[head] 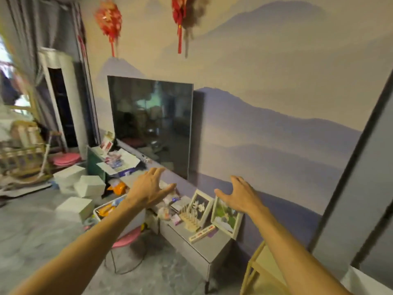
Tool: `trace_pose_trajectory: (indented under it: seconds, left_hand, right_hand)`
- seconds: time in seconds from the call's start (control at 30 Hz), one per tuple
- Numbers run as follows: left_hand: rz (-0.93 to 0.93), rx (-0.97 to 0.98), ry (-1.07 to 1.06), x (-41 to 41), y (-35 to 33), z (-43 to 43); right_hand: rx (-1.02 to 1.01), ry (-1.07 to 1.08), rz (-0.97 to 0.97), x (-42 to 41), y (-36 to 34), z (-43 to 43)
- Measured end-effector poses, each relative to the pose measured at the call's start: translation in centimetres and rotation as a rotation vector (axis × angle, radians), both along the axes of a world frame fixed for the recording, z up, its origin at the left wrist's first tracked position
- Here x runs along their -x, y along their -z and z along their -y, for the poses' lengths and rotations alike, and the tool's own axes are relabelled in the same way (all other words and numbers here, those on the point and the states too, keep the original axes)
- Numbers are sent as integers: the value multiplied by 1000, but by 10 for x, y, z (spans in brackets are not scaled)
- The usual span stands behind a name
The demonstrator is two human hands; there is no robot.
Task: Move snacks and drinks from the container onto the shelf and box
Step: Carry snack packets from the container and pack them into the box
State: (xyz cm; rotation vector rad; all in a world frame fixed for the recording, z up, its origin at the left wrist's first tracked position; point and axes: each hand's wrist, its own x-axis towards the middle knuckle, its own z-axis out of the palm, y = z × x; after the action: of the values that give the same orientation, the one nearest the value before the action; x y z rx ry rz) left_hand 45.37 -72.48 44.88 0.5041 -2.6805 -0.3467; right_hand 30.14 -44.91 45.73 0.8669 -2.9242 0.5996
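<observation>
Left grip (148, 188) and right grip (240, 193) are hanging released, holding nothing. Lowering the left straight onto one packet (106, 209) in the snack container (136, 222) is looking wisest.

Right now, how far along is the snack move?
Partway, it seems. Done: packets lie on the cabinet top beside the photo frames, more on the open box farther left. In hand: nothing; left hand and right hand are both open, hovering. Left: the container on the pink stool holds orange packets.
</observation>
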Motion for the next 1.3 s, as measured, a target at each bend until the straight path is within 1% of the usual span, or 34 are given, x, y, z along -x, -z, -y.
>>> trace_pose_trajectory:
  seconds: [0.1,0.23,0.37,0.5,0.67,0.8,0.93,1.13,1.3]
  left_hand:
    - [18,-25,-87,-17,11,57]
    - [48,-86,-170,-37,37,121]
    - [78,-136,-276,-48,66,173]
    - [141,-168,-361,-43,93,218]
    - [181,-164,-438,-8,117,270]
    - [216,-177,-487,36,128,316]
    - [222,-206,-529,84,138,361]
    - [271,-263,-557,137,170,417]
    - [328,-342,-575,169,207,483]
  right_hand:
    - [4,-86,7,8,13,81]
    - [-25,-207,46,11,28,169]
    - [-48,-292,78,23,47,238]
    - [-91,-389,82,44,71,301]
    - [-129,-493,102,89,107,386]
    - [-157,-571,135,132,133,452]
    - [-204,-641,158,179,145,517]
    - [-249,-690,234,233,179,600]
    - [-299,-717,267,267,218,676]
